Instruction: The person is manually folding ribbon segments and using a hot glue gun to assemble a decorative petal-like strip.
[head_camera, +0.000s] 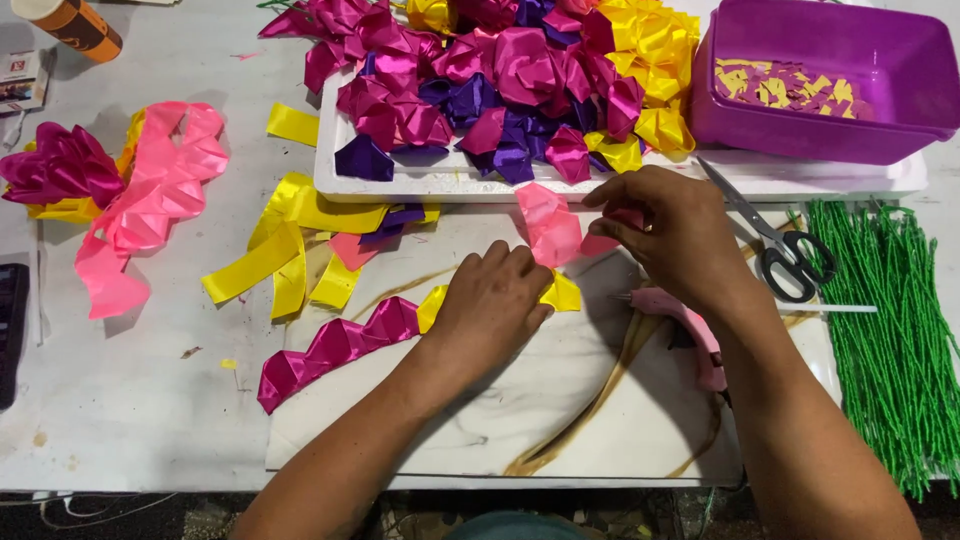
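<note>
My right hand (678, 238) pinches a folded light-pink ribbon piece (550, 222) near the middle of a marble work board (520, 420). My left hand (490, 305) rests palm down on the board, pressing the end of a folded strip of magenta and yellow ribbon (335, 345) that runs out to its left. A pink glue gun (690, 325) lies on the board just under my right wrist.
A white tray (440, 180) heaped with folded magenta, purple and yellow ribbon petals sits behind. A purple tub (800, 125) of paper scraps is at far right, with black scissors (790, 255) and a bundle of green stems (890, 330). Yellow ribbon scraps (290, 250) and a pink ribbon pile (150, 200) lie left.
</note>
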